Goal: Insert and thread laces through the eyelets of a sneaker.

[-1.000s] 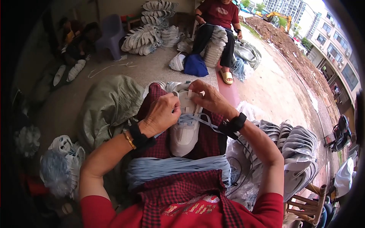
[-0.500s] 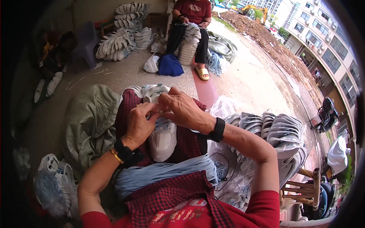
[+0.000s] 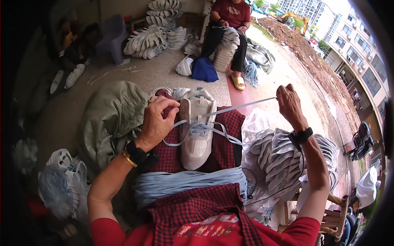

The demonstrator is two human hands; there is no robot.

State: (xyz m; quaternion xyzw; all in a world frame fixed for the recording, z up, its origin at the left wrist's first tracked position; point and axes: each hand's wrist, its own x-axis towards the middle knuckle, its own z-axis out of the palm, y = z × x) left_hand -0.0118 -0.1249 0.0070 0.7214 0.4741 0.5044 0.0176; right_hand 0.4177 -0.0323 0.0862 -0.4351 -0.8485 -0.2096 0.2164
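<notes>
A white-and-grey sneaker (image 3: pixel 197 145) lies on my lap over a red-and-black checked apron (image 3: pixel 164 152), its toe toward me. Light blue laces cross its tongue and hang in loops on both sides. My right hand (image 3: pixel 290 105), raised to the right, pinches a shoelace (image 3: pixel 242 105) pulled taut from the shoe. Beside the shoe's left collar, my left hand (image 3: pixel 160 117) has its fingers curled inward. A strand of lace passes close below its thumb, but what it grips is hidden. A thick bundle of light blue laces (image 3: pixel 193 182) lies across my lap.
Stacked sneaker uppers (image 3: pixel 283 160) sit on plastic at my right, near a bamboo stool (image 3: pixel 334 219). A green sack (image 3: pixel 111 119) and bagged shoes (image 3: pixel 63 184) lie left. Opposite sits another person (image 3: pixel 232 16) with shoes; a blue cloth (image 3: pixel 204 69) is beside them.
My hands were together over the shoe's laces. The right hand has swung out to the right, drawing the shoelace tight, while the left stays beside the shoe. The view has shifted slightly.
</notes>
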